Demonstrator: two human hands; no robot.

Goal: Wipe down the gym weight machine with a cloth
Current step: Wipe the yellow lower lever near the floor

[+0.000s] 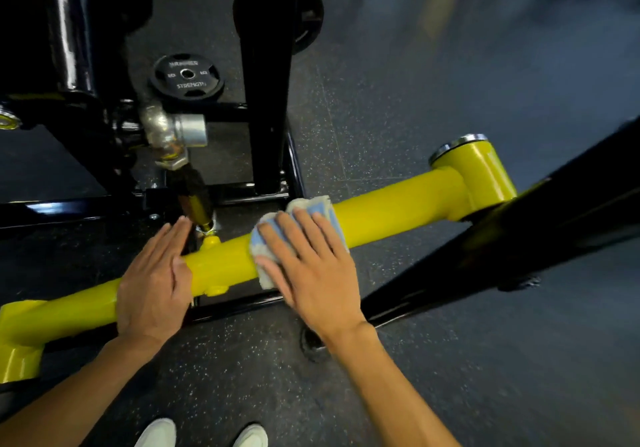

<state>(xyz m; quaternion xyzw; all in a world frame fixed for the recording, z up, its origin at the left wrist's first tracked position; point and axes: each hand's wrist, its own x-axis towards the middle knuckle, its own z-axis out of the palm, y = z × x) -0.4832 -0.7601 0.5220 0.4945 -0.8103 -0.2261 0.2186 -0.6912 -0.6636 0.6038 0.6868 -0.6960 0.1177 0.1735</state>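
A yellow crossbar of the weight machine runs from lower left to right of centre. The right hand lies flat, fingers spread, pressing a blue-and-white cloth onto the bar at mid-frame. The left hand rests open on the bar just beside it. A black weight plate lies on the speckled floor, upper left.

dim, blurred edges, glossy glare
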